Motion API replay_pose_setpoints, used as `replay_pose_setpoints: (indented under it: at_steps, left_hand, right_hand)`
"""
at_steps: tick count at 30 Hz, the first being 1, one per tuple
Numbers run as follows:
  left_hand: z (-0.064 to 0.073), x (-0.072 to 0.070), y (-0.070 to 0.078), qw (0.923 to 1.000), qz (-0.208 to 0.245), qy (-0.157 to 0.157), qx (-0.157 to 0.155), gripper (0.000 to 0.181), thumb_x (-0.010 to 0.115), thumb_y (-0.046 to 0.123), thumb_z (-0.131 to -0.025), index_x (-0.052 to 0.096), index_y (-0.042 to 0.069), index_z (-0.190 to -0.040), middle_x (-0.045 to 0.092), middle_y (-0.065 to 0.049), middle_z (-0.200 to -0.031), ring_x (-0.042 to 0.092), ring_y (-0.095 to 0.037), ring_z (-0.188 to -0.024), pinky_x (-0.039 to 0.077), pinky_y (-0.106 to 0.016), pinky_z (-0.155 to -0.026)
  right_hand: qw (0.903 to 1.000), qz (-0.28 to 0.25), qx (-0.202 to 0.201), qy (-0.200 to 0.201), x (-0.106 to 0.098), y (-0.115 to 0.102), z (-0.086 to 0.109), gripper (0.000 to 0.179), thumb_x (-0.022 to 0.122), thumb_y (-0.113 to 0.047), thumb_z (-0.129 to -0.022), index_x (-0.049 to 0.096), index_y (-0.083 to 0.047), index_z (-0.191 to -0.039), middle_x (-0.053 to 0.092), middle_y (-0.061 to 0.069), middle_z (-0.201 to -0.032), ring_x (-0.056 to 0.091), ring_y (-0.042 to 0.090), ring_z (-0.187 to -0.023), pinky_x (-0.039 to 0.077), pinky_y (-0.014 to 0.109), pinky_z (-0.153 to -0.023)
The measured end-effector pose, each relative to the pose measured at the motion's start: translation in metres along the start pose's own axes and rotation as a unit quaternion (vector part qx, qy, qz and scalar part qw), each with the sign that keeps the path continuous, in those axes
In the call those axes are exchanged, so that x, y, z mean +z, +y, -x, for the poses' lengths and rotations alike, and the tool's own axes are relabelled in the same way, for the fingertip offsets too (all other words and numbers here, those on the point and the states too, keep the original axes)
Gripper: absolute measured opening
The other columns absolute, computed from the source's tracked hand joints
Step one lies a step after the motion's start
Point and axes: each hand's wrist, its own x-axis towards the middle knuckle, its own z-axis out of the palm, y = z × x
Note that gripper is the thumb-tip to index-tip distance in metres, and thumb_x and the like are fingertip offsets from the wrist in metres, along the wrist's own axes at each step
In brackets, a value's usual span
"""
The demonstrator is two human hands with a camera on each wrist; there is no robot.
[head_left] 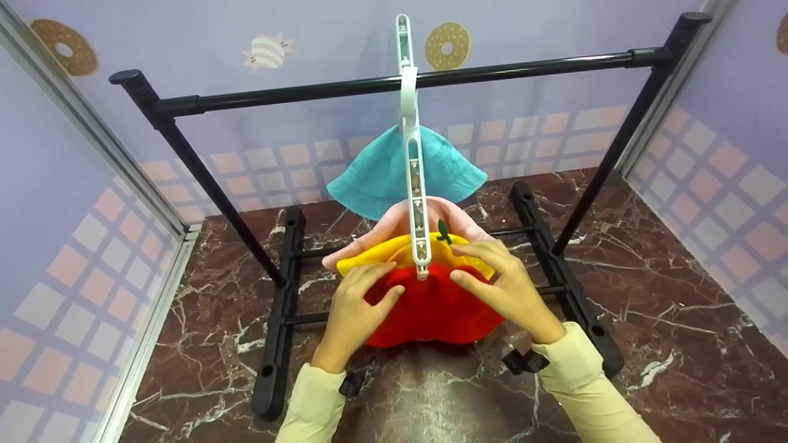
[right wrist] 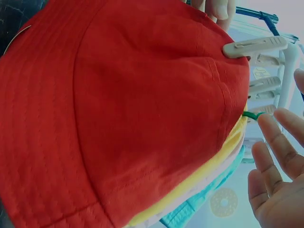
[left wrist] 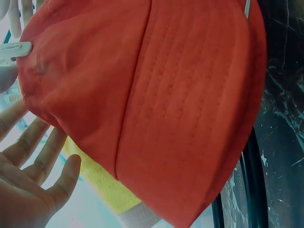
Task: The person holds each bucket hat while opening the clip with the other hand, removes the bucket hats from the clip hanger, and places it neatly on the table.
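A red bucket hat [head_left: 434, 311] hangs nearest me from the front clip [right wrist: 254, 46] of a white clip hanger [head_left: 413, 144]. Behind it hang a yellow hat [head_left: 363, 256] with a green leaf-like stem [head_left: 443, 231], a pink hat [head_left: 385, 231] and a turquoise hat [head_left: 369, 178]. My left hand [head_left: 359, 303] is at the red hat's left side, fingers spread and slightly bent. On the other side, my right hand [head_left: 506, 282] has its fingers apart, fingertips near the green stem. Neither hand grips anything; both wrist views show loose fingers beside the red fabric.
The hanger hooks over the black rack's top bar [head_left: 529, 66]. Black posts and feet [head_left: 277, 363] flank the hats on a dark red marbled tabletop [head_left: 665, 320]. Patterned panels [head_left: 345, 37] stand behind and at both sides.
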Motion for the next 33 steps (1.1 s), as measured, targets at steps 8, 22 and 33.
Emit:
replay_pose_setpoints:
  at_steps: [8, 22, 33]
  left_hand:
    - [-0.003, 0.002, 0.001, 0.9999, 0.003, -0.010, 0.012, 0.034, 0.075, 0.028, -0.084, 0.071, 0.012, -0.114, 0.069, -0.002, -0.113, 0.061, -0.019, -0.110, 0.045, -0.037, -0.100]
    - [-0.007, 0.004, 0.002, 0.9993, -0.014, -0.028, 0.021, 0.031, 0.074, 0.026, -0.085, 0.071, 0.012, -0.113, 0.069, -0.003, -0.110, 0.060, -0.019, -0.108, 0.046, -0.036, -0.098]
    - [-0.009, 0.005, 0.005, 0.9991, -0.014, -0.034, 0.023, 0.027, 0.072, 0.023, -0.086, 0.072, 0.012, -0.111, 0.070, -0.003, -0.108, 0.060, -0.020, -0.105, 0.047, -0.035, -0.095]
  right_hand:
    - [0.9995, 0.014, -0.007, -0.028, 0.010, -0.003, -0.006, 0.042, 0.077, -0.016, -0.081, 0.067, -0.009, -0.121, 0.067, 0.002, -0.122, 0.057, 0.021, -0.119, 0.042, 0.038, -0.105]
    - [0.9989, 0.025, -0.020, -0.033, 0.024, -0.007, -0.009, 0.039, 0.076, -0.021, -0.082, 0.068, -0.013, -0.119, 0.066, 0.000, -0.121, 0.054, 0.025, -0.120, 0.037, 0.039, -0.107]
    - [0.9969, 0.043, -0.025, -0.061, 0.030, -0.012, -0.016, 0.041, 0.078, -0.024, -0.081, 0.068, -0.011, -0.117, 0.065, 0.003, -0.115, 0.054, 0.018, -0.112, 0.041, 0.032, -0.100]
